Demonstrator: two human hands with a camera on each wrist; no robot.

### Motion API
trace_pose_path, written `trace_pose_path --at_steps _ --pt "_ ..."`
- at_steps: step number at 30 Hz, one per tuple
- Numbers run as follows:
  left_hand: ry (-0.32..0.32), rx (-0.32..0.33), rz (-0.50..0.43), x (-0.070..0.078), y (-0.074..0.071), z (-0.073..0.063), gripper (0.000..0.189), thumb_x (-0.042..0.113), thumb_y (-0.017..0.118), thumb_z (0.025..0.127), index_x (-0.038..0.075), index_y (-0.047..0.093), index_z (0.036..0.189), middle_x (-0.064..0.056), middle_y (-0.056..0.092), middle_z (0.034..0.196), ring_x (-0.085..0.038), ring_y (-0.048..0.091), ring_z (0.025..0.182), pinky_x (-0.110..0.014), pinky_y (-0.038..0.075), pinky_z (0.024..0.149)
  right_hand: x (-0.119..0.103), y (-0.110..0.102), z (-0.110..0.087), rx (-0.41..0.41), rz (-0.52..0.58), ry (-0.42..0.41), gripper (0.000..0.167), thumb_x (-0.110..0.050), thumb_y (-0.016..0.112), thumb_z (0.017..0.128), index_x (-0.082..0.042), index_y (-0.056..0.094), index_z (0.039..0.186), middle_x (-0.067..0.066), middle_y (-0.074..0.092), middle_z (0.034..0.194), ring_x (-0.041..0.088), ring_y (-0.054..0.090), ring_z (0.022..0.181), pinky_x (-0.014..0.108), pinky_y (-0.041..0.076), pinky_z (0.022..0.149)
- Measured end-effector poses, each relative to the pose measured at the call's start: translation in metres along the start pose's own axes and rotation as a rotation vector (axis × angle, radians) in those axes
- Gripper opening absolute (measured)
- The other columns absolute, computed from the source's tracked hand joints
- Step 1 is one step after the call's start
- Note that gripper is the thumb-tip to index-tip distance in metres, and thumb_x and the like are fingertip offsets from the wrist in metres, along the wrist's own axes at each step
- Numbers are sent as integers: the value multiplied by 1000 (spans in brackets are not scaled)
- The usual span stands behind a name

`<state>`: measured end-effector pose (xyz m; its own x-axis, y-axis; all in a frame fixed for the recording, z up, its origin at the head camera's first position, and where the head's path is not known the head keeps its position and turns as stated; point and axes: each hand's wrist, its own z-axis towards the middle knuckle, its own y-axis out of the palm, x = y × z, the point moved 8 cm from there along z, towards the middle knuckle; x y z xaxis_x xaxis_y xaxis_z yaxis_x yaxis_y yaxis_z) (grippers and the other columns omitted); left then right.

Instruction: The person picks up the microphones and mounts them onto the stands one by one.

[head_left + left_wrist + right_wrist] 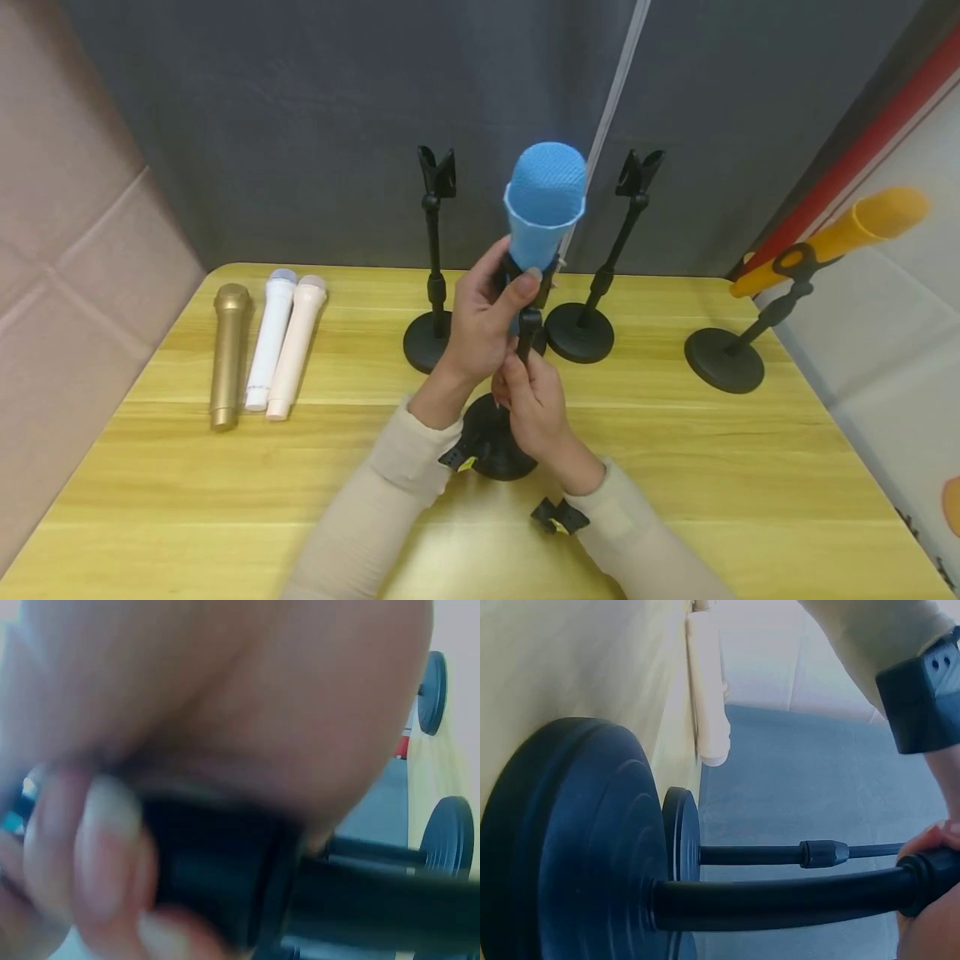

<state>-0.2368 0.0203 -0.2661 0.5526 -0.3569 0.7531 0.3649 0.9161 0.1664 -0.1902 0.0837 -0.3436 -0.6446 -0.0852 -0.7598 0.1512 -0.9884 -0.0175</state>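
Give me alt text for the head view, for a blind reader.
A person's left hand holds a blue microphone at the top of a black stand that the right hand grips. Behind are two empty stands; at right a yellow microphone sits in another stand; at left gold, white and pale pink microphones lie on the table.

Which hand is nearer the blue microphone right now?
Left: the left hand grips the blue microphone; the right hand is below it, holding the black stand.

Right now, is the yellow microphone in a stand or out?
In: the yellow microphone sits tilted in the clip atop its black stand.
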Motion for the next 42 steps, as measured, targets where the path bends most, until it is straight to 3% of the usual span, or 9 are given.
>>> trace_pose_path --at_steps 6,16,24,30,36,42 --pt "-8 -3 -66 -2 5 -1 90 63 61 91 -11 46 139 -40 58 121 -13 67 93 -44 55 100 0 0 1 9 16 -9 53 -38 42 107 3 42 74 10 33 52 17 33 41 32 32 38" --pt "-29 -33 -53 -3 6 -2 90 64 60 91 -10 45 140 -38 59 123 -10 68 95 -43 55 101 2 -2 -1 19 24 8 57 -43 44 105 3 43 71 11 35 51 20 36 42 29 36 41" --pt "-68 -111 -112 -3 12 -2 84 60 56 96 -9 42 142 -40 53 126 -15 64 97 -38 52 102 6 -1 -1 0 78 33 61 -46 47 104 3 42 67 12 35 51 19 36 43 29 37 41" --pt "-77 -90 -88 -3 11 -3 85 63 55 95 -7 42 143 -37 55 127 -15 65 97 -38 52 102 10 0 -2 -25 113 70 65 -50 48 102 1 40 63 12 32 48 20 35 42 30 35 40" --pt "-79 -89 -36 0 7 -5 85 64 54 95 -5 42 143 -33 58 127 -15 66 99 -40 53 104 13 0 1 -143 27 168 68 -51 44 104 2 45 60 14 40 49 23 43 44 31 43 46" --pt "-90 -121 20 2 5 -6 71 54 53 101 -1 44 145 -28 61 131 -35 67 111 -41 51 108 15 -2 3 -357 -108 345 44 -21 43 110 1 62 77 17 61 65 17 63 62 31 56 72"
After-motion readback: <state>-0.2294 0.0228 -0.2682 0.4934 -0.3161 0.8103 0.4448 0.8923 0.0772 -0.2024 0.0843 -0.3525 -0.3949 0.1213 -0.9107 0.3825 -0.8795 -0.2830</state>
